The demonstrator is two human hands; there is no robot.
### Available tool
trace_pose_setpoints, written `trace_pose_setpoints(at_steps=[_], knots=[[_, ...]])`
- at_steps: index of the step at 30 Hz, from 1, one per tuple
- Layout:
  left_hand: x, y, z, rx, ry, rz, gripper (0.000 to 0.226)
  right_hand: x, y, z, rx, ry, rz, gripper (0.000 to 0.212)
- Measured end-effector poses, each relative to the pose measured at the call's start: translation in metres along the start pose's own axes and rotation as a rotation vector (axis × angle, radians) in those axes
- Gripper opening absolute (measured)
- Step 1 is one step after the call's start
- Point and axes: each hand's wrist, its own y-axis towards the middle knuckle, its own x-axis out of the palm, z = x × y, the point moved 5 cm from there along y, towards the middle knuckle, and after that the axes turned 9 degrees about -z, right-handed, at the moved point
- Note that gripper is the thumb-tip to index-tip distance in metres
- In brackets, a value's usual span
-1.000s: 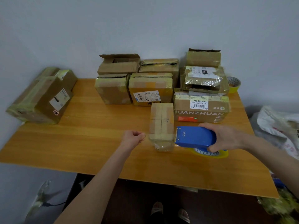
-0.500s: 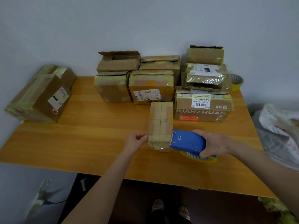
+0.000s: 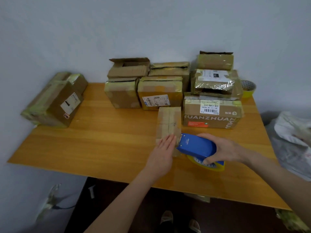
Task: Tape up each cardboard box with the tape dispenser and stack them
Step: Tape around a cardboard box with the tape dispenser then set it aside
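A small narrow cardboard box (image 3: 168,121) lies on the wooden table (image 3: 104,145) in front of me, with tape along its top. My left hand (image 3: 164,151) lies flat with straight fingers on the box's near end. My right hand (image 3: 223,149) grips the blue tape dispenser (image 3: 196,146), whose front edge touches the box's near right corner. A yellow tape roll (image 3: 208,164) sits in the dispenser's underside.
Several cardboard boxes are stacked along the wall behind: an open-flapped one (image 3: 128,68), a labelled one (image 3: 159,93), a printed one (image 3: 212,113). Taped boxes (image 3: 53,100) lie at the far left. A spare yellow tape roll (image 3: 248,88) stands at back right. Plastic bags (image 3: 292,143) are heaped beside the table.
My left hand opened from a loose fist beside the box and now lies flat on its near end. The dispenser moved left up against the box.
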Motion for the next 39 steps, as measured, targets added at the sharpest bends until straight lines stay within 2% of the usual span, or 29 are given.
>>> trace_pose_setpoints(at_steps=[2, 8, 14, 19, 24, 28, 30, 34, 37, 39], knots=[[0.008, 0.002, -0.004, -0.037, 0.093, -0.082, 0.069, -0.002, -0.005, 0.003, -0.012, -0.023, 0.021, 0.085], [0.009, 0.001, -0.004, -0.04, 0.155, -0.162, 0.071, -0.016, -0.018, 0.017, -0.008, -0.036, 0.012, 0.09], [0.003, 0.001, -0.006, -0.018, 0.116, -0.147, 0.072, -0.02, -0.03, 0.026, 0.025, -0.111, -0.032, 0.089], [0.004, 0.002, -0.007, 0.004, 0.111, -0.115, 0.07, -0.019, -0.015, 0.012, 0.129, -0.299, -0.103, 0.091], [0.003, 0.001, -0.009, 0.017, 0.083, -0.104, 0.07, -0.025, 0.009, -0.014, 0.143, -0.342, -0.157, 0.081], [0.005, 0.002, -0.007, 0.039, 0.082, -0.084, 0.069, -0.015, 0.02, -0.021, 0.184, -0.519, -0.205, 0.077], [0.004, 0.002, -0.01, 0.038, 0.065, -0.052, 0.069, -0.016, 0.025, -0.019, 0.189, -0.417, -0.198, 0.077], [0.002, 0.003, -0.012, 0.039, 0.035, -0.022, 0.065, -0.037, 0.019, -0.008, 0.162, -0.048, -0.179, 0.082], [-0.008, 0.008, -0.009, 0.019, -0.02, 0.059, 0.055, -0.046, 0.01, 0.011, 0.18, 0.294, -0.026, 0.086], [-0.017, 0.013, -0.007, 0.014, -0.069, 0.137, 0.043, -0.042, 0.008, 0.025, 0.203, 0.511, 0.078, 0.077]])
